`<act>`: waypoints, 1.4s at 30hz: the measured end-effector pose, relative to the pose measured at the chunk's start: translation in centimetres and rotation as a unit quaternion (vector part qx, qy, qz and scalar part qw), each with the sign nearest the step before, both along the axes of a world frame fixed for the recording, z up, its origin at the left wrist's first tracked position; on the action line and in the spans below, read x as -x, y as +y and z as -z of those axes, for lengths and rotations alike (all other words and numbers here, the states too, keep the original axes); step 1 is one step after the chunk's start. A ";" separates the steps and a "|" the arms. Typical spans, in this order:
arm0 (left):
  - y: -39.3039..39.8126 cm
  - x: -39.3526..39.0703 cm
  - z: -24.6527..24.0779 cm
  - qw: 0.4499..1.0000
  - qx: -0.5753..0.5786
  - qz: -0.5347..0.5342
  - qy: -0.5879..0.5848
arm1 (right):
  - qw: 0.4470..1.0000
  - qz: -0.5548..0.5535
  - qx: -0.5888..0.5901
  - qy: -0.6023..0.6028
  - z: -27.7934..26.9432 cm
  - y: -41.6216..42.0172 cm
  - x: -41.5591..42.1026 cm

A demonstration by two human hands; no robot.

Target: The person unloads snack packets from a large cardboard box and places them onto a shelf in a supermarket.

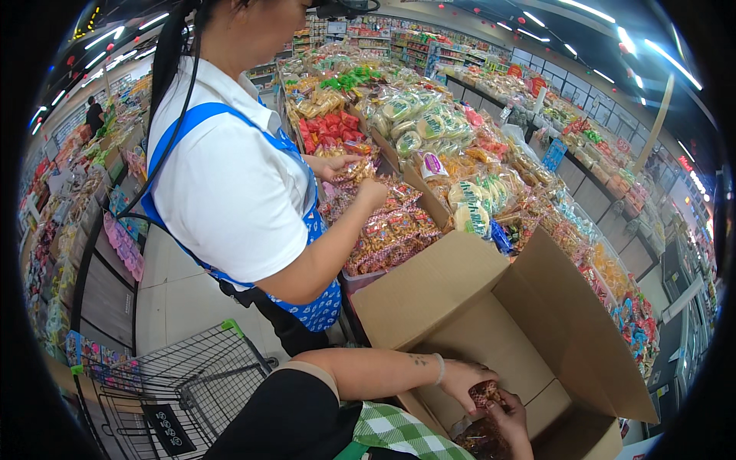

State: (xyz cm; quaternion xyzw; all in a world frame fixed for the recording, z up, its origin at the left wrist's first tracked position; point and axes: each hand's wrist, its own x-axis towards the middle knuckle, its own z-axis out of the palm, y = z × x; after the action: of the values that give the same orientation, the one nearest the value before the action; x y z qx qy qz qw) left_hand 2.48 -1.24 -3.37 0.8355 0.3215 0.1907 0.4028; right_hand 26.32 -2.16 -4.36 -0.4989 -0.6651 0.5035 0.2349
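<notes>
An opened cardboard box point(535, 339) stands before me at the lower right, its flaps spread. Over its near side, my left hand point(467, 384) grips one end of a small snack packet in red-checked clear wrapping point(484, 393). Fingers of my right hand point(509, 415) pinch the same packet from the other side. Below the hands lies a clear bag of dark brownish snacks point(482, 440), partly hidden by my right hand. Beyond the box, a tub is heaped with similar red-checked snack packets point(391, 236).
A co-worker in a blue apron point(230, 172) stands close at the left, handling packets. Behind my left arm is a wire shopping cart point(190, 385). Long displays of wrapped snacks point(437, 121) run beyond the box, with cardboard dividers between piles. More stalls line both sides.
</notes>
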 end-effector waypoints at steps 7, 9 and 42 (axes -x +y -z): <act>0.3 0.3 0.1 0.991 0.105 -0.070 -0.042 | 0.939 -0.016 0.213 0.270 -2.1 -1.3 0.9; 0.2 0.4 0.4 0.977 0.148 -0.115 -0.105 | 0.969 -0.047 0.126 0.208 -2.5 -1.4 0.8; -0.4 -0.7 2.2 0.893 0.336 -0.171 -0.247 | 0.960 0.035 0.076 0.265 -1.4 -1.8 2.5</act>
State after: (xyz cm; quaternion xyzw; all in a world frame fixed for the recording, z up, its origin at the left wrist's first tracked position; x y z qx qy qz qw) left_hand 3.18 -1.68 -5.58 0.5084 0.3947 0.3370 0.6872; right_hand 23.77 -4.00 -2.97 -0.3868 -0.5207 0.6582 0.3820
